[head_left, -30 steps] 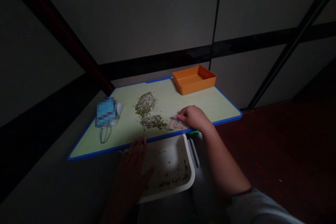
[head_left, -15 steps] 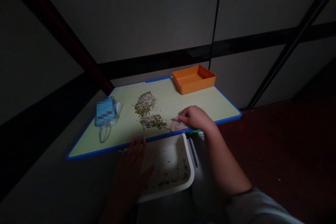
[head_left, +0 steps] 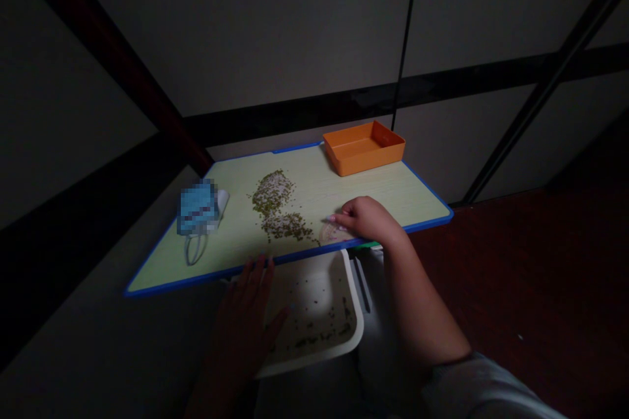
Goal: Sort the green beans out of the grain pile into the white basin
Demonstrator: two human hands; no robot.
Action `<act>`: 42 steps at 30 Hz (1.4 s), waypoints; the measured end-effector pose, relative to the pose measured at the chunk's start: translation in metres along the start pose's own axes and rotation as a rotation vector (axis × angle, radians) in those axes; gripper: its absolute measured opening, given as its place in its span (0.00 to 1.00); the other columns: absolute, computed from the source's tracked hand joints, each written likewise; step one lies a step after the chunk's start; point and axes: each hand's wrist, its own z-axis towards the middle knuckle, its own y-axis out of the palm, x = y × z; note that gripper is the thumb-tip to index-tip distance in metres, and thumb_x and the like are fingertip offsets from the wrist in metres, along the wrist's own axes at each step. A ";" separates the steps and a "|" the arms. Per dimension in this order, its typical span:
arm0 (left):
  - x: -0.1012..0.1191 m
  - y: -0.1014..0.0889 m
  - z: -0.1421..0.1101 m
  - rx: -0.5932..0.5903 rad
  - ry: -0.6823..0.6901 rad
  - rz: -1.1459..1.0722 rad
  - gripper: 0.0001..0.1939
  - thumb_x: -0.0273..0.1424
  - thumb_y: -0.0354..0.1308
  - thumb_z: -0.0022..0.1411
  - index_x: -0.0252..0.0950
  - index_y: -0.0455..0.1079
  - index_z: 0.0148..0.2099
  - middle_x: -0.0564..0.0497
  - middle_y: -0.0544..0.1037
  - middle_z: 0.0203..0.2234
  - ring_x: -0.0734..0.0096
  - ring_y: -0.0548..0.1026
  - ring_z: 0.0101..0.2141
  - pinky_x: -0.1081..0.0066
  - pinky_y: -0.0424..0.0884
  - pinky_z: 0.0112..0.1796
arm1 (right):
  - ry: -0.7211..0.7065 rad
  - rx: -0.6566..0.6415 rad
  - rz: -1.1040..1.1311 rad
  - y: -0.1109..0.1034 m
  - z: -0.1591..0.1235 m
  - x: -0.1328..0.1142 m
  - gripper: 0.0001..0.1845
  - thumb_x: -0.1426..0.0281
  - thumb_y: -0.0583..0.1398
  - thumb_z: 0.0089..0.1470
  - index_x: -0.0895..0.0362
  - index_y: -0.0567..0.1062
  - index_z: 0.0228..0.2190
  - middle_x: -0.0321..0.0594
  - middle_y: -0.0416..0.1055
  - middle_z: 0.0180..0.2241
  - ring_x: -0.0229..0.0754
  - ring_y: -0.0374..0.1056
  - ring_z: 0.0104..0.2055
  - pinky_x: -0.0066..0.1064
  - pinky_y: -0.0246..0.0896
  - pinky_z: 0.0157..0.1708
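1 sweeping step seems underway, right hand [head_left: 367,218] gripping a curved piece [head_left: 335,234], left hand [head_left: 249,306] spread by the bin [head_left: 359,322]; seeds [head_left: 272,192] next call for short strokes.

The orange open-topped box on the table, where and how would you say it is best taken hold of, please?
I would grip the orange open-topped box by the rim of its near wall, coming from above on the person's side, fingers straddling it. It stands upright, mouth up, that thin wall faces the person, and the right hand is nearer.
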 end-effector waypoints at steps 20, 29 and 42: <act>0.000 0.000 0.000 -0.008 0.000 -0.003 0.42 0.48 0.47 0.62 0.37 0.35 0.70 0.40 0.58 0.64 0.51 0.55 0.64 0.52 0.63 0.55 | 0.016 0.015 -0.039 0.003 0.005 -0.009 0.22 0.55 0.58 0.56 0.58 0.74 0.19 0.35 0.65 0.18 0.33 0.51 0.21 0.30 0.39 0.25; -0.001 0.000 0.000 -0.007 0.011 -0.002 0.41 0.48 0.46 0.63 0.36 0.35 0.70 0.39 0.58 0.64 0.50 0.55 0.64 0.51 0.63 0.55 | -0.009 -0.003 0.013 -0.002 0.001 -0.001 0.24 0.54 0.59 0.55 0.58 0.73 0.18 0.32 0.60 0.16 0.32 0.47 0.21 0.30 0.38 0.25; -0.001 -0.001 0.000 -0.007 0.000 -0.022 0.41 0.47 0.47 0.63 0.37 0.35 0.70 0.40 0.56 0.65 0.51 0.54 0.64 0.51 0.62 0.55 | -0.022 0.008 0.035 -0.003 0.000 0.000 0.24 0.55 0.58 0.56 0.58 0.72 0.17 0.31 0.57 0.15 0.32 0.47 0.20 0.29 0.37 0.24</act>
